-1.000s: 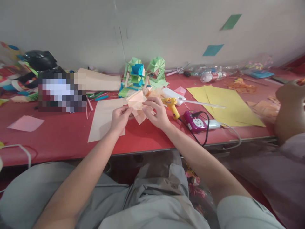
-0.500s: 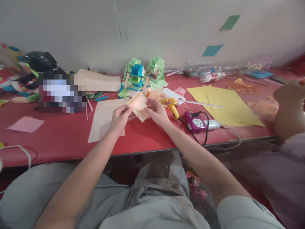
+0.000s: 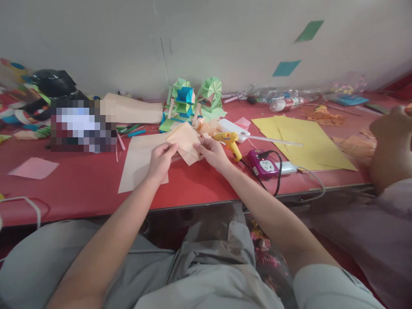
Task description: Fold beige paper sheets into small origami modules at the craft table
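Note:
Between my hands is a folded piece of pale peach paper, with creased layers and a loose corner hanging at its lower side. My left hand pinches its left edge between thumb and fingers. On the opposite edge, my right hand is closed on the paper with thumb and fingertips. A larger cream sheet lies flat beneath and left of the left hand. Just right of the right hand rests a yellow glue gun with a clear glue stick out of its back.
Green and blue folded-paper models stand against the wall. A purple power socket with cables sits near the table edge, by yellow sheets. Plastic bottles lie behind. Another person's arm rests at the right.
The folded peach paper has been turned and flattened, so its broad face shows more now. Both hands keep their grip in nearly the same place.

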The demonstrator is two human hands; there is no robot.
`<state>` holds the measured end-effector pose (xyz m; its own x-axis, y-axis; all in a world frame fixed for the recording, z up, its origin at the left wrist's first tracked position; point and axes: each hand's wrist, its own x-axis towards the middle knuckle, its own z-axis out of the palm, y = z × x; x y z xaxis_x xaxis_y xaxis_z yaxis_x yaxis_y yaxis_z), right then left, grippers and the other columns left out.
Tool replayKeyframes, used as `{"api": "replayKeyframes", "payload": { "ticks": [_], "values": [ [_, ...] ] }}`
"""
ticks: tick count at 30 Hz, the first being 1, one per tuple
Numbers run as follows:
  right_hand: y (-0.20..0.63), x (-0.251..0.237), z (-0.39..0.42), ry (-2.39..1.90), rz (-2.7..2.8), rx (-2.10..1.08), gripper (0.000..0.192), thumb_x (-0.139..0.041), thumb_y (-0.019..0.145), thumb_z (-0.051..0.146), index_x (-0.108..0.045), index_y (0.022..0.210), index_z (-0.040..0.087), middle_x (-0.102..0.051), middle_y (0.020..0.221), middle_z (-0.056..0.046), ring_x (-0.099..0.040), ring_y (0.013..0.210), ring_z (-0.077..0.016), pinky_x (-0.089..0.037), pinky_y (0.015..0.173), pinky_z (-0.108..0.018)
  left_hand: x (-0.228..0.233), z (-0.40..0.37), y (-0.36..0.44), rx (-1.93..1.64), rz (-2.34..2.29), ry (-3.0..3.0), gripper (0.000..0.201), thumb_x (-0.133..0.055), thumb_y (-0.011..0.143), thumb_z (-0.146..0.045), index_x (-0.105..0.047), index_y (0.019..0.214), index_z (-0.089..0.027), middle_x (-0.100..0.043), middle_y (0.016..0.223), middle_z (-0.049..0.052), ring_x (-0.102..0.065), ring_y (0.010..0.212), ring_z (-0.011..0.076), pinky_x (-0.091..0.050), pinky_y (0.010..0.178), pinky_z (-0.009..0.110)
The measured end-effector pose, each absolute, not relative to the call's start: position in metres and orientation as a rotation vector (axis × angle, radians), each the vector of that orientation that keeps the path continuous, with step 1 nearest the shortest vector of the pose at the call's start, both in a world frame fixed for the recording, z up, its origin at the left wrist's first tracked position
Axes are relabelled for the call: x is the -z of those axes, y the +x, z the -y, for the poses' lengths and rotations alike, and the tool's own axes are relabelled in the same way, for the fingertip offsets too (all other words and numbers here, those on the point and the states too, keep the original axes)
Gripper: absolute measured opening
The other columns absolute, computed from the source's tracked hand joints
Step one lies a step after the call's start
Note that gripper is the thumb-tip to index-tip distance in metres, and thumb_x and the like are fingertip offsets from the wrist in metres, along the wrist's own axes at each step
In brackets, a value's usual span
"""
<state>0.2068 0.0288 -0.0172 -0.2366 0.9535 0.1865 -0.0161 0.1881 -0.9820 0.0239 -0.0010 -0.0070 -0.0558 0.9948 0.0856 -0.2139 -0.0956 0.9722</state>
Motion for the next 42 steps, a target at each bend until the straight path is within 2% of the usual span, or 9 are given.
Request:
{"api": "replayKeyframes", "payload": {
  "ticks": [9, 15, 19, 26, 29, 33, 38, 42],
  "values": [
    [0.208, 0.018, -0.031, -0.963, 1.562, -1.160, 0.053, -0.068, 0.075, 0.072, -0.055, 0.072, 0.021, -0.058, 0.066, 0.000, -0.055, 0.061, -0.0141, -0.049, 0.057, -0.028, 0.008, -0.003, 0.023, -1.389, -1.156, 1.066, 0.035, -0.081, 0.067, -0.048, -0.063, 0.071, -0.018, -0.063, 0.072, 0.003, -0.067, 0.073, 0.0220, -0.060, 0.069, 0.037],
    [0.206, 0.017, -0.027, -0.947, 1.497, -1.294, 0.050, -0.075, 0.071, 0.067, -0.063, 0.077, 0.018, -0.063, 0.072, -0.002, -0.060, 0.065, -0.0156, -0.051, 0.060, -0.030, 0.008, 0.001, 0.024, -1.415, -1.125, 1.191, 0.029, -0.078, 0.073, -0.044, -0.066, 0.070, -0.018, -0.066, 0.077, 0.003, -0.066, 0.077, 0.0199, -0.059, 0.073, 0.032],
    [0.207, 0.017, -0.026, -0.927, 1.548, -1.250, 0.049, -0.079, 0.070, 0.062, -0.070, 0.085, 0.016, -0.068, 0.078, -0.005, -0.062, 0.070, -0.0167, -0.048, 0.059, -0.028, 0.009, 0.003, 0.027, -1.360, -1.114, 1.242, 0.029, -0.078, 0.074, -0.046, -0.070, 0.074, -0.018, -0.069, 0.078, 0.004, -0.068, 0.081, 0.0218, -0.058, 0.080, 0.035],
    [0.207, 0.010, -0.021, -0.936, 1.622, -1.180, 0.048, -0.076, 0.073, 0.063, -0.069, 0.077, 0.015, -0.061, 0.065, -0.003, -0.054, 0.063, -0.0146, -0.040, 0.051, -0.026, 0.010, 0.003, 0.025, -1.311, -1.193, 1.319, 0.033, -0.084, 0.069, -0.046, -0.068, 0.066, -0.018, -0.068, 0.069, 0.003, -0.066, 0.071, 0.0184, -0.055, 0.073, 0.030],
    [0.208, 0.010, -0.023, -0.933, 1.638, -1.175, 0.047, -0.076, 0.073, 0.063, -0.068, 0.074, 0.017, -0.061, 0.065, -0.001, -0.053, 0.061, -0.0131, -0.040, 0.051, -0.026, 0.010, 0.002, 0.024, -1.328, -1.181, 1.236, 0.031, -0.085, 0.068, -0.045, -0.071, 0.069, -0.017, -0.070, 0.072, 0.004, -0.067, 0.072, 0.0195, -0.057, 0.072, 0.032],
    [0.209, 0.015, -0.028, -0.970, 1.594, -1.184, 0.049, -0.077, 0.071, 0.065, -0.063, 0.064, 0.018, -0.060, 0.062, -0.002, -0.053, 0.058, -0.0132, -0.043, 0.051, -0.027, 0.006, 0.000, 0.022, -1.394, -1.173, 1.136, 0.029, -0.085, 0.065, -0.043, -0.070, 0.064, -0.018, -0.068, 0.069, 0.002, -0.067, 0.068, 0.0201, -0.059, 0.070, 0.035],
    [0.211, 0.020, -0.032, -0.974, 1.566, -1.213, 0.049, -0.076, 0.070, 0.067, -0.064, 0.066, 0.019, -0.060, 0.060, -0.002, -0.058, 0.060, -0.0163, -0.049, 0.053, -0.030, 0.003, 0.000, 0.021, -1.419, -1.143, 1.110, 0.030, -0.085, 0.064, -0.044, -0.070, 0.064, -0.018, -0.069, 0.072, 0.003, -0.069, 0.073, 0.0227, -0.061, 0.073, 0.038],
    [0.211, 0.022, -0.034, -0.929, 1.603, -1.238, 0.051, -0.072, 0.074, 0.069, -0.063, 0.069, 0.019, -0.061, 0.063, -0.002, -0.057, 0.058, -0.0147, -0.049, 0.055, -0.029, 0.004, 0.000, 0.020, -1.439, -1.131, 1.125, 0.031, -0.085, 0.066, -0.045, -0.069, 0.065, -0.018, -0.069, 0.073, 0.003, -0.069, 0.075, 0.0231, -0.061, 0.075, 0.039]
  ]
}}
